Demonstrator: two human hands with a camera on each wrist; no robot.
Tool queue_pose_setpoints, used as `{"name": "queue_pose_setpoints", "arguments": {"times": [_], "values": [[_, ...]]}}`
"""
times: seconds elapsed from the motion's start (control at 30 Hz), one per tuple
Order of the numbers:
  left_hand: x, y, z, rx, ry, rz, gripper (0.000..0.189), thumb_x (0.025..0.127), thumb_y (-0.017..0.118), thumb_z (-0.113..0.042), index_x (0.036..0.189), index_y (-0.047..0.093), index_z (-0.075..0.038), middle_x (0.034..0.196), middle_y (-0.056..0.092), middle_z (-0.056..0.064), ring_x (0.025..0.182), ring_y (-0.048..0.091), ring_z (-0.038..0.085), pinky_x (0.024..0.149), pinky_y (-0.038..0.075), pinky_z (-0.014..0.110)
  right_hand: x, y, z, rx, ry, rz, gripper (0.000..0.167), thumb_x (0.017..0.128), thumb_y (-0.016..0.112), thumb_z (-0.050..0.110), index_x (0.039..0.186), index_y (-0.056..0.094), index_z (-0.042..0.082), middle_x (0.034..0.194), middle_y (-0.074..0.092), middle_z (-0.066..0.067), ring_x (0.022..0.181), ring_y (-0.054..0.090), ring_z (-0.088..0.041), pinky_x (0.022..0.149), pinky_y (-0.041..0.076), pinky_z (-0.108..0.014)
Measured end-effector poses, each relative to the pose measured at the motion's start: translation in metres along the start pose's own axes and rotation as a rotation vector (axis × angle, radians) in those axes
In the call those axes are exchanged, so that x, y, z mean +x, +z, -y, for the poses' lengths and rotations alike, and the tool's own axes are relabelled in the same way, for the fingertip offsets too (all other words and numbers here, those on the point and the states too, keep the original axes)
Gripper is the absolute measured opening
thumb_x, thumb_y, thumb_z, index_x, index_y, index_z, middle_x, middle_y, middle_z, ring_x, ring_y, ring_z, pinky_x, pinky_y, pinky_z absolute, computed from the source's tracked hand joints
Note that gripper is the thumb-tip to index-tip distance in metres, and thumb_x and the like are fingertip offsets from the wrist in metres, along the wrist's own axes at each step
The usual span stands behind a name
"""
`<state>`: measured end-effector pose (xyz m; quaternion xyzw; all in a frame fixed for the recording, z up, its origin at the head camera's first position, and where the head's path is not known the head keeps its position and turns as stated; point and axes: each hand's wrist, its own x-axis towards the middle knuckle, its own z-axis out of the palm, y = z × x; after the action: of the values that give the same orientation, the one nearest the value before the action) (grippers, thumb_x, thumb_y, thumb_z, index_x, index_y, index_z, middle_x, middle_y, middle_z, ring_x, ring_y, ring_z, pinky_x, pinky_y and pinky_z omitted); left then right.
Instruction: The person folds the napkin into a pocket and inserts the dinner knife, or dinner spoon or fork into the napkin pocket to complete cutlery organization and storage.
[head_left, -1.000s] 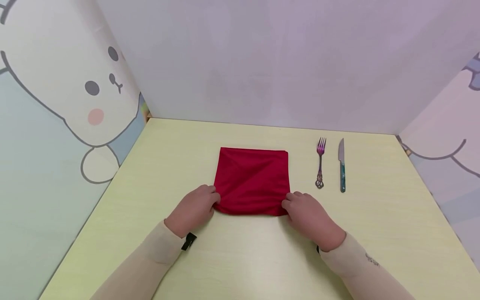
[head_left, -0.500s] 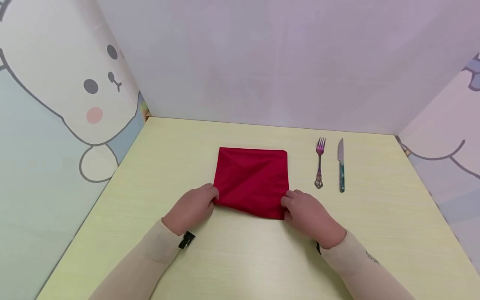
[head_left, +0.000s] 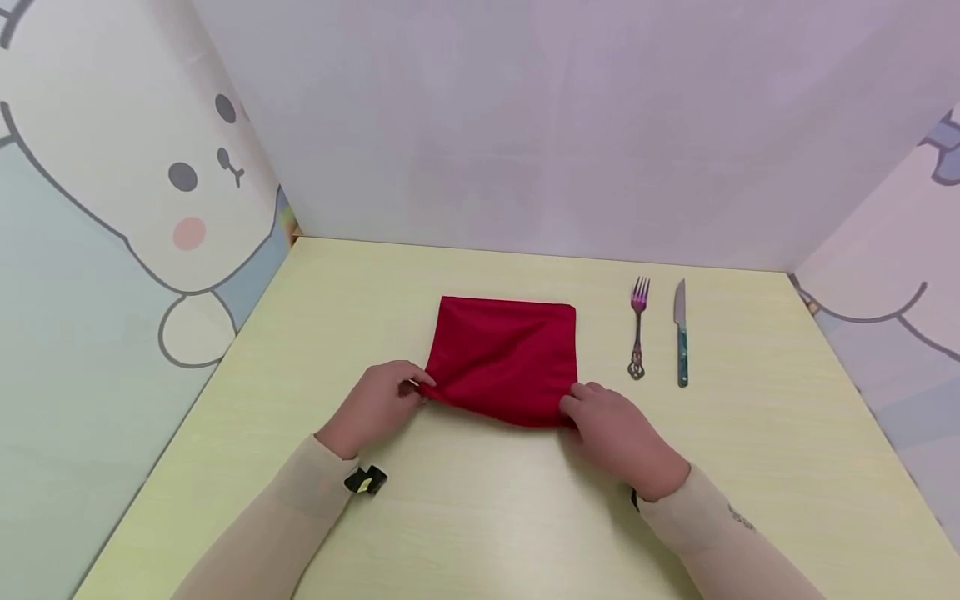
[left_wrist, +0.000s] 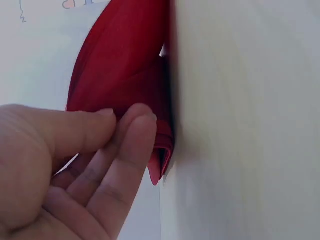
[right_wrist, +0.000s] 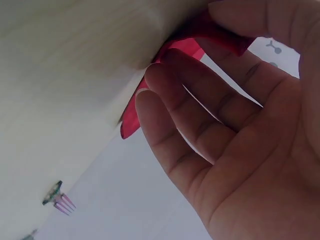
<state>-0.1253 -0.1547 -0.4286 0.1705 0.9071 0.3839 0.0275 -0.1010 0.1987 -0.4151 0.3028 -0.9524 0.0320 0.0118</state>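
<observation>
A red cloth napkin (head_left: 502, 358), folded into a rough rectangle, lies at the middle of the table with a few soft creases. My left hand (head_left: 378, 408) pinches its near left corner between thumb and fingers; in the left wrist view the folded layers of the napkin (left_wrist: 120, 65) show beyond the fingertips. At the near right corner, my right hand (head_left: 618, 433) pinches the napkin between thumb and forefinger, the other fingers stretched out beside it in the right wrist view. The near edge of the napkin sags between the hands.
To the right of the napkin lie a purplish fork (head_left: 638, 325) and, beside it, a knife (head_left: 681, 333) with a green handle. The pale wooden table (head_left: 465, 517) meets a whitish wall (head_left: 540, 133) at its far edge. Cartoon-printed panels stand on both sides.
The bunched near edge of the napkin has smoothed, and its left part has risen slightly away from me. My left hand has shifted a little left; the right hand has barely moved.
</observation>
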Motion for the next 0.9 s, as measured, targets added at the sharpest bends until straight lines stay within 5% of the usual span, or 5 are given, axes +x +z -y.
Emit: {"name": "queue_pose_setpoints", "arguments": {"times": [0.2,0.33,0.5,0.63,0.9], "values": [[0.006,-0.009,0.007,0.040,-0.014,0.093,0.013,0.092,0.078,-0.010,0.098,0.078,-0.022,0.094,0.070,-0.012,0.082,0.063,0.010,0.078,0.055,0.034,0.000,-0.001,-0.013,0.112,-0.014,0.022,0.011,0.088,0.078,0.006,0.089,0.071,0.014,0.085,0.058,0.006,0.080,0.055,-0.015,0.075,0.053,-0.034],[0.014,-0.017,0.010,0.092,0.013,0.171,0.010,0.092,0.079,-0.017,0.100,0.077,-0.024,0.098,0.067,-0.012,0.091,0.061,0.012,0.084,0.054,0.035,0.001,-0.006,-0.027,0.246,-0.031,0.028,0.011,0.092,0.072,0.003,0.093,0.072,0.013,0.089,0.062,0.008,0.088,0.058,-0.016,0.083,0.053,-0.039],[0.028,-0.024,0.016,0.058,0.013,0.239,0.004,0.095,0.077,-0.023,0.096,0.075,-0.027,0.093,0.069,-0.012,0.088,0.062,0.015,0.080,0.054,0.037,0.002,-0.011,-0.041,0.482,0.083,0.082,0.014,0.099,0.065,0.009,0.112,0.071,0.010,0.110,0.068,0.002,0.107,0.063,-0.024,0.094,0.053,-0.048],[0.040,-0.027,0.022,-0.011,-0.013,0.276,0.002,0.099,0.072,-0.022,0.097,0.072,-0.023,0.086,0.069,-0.006,0.078,0.061,0.017,0.072,0.052,0.036,0.009,-0.010,-0.053,0.626,0.197,0.146,0.008,0.104,0.061,0.018,0.109,0.068,0.017,0.104,0.068,0.004,0.097,0.063,-0.019,0.087,0.054,-0.042],[0.061,-0.031,0.027,-0.080,-0.052,0.312,0.019,0.103,0.065,-0.018,0.121,0.071,-0.014,0.089,0.066,0.002,0.076,0.056,0.018,0.073,0.049,0.034,0.030,-0.006,-0.072,0.828,0.290,0.211,0.011,0.107,0.056,0.018,0.106,0.062,0.009,0.090,0.067,-0.004,0.082,0.061,-0.022,0.076,0.050,-0.038]]}}
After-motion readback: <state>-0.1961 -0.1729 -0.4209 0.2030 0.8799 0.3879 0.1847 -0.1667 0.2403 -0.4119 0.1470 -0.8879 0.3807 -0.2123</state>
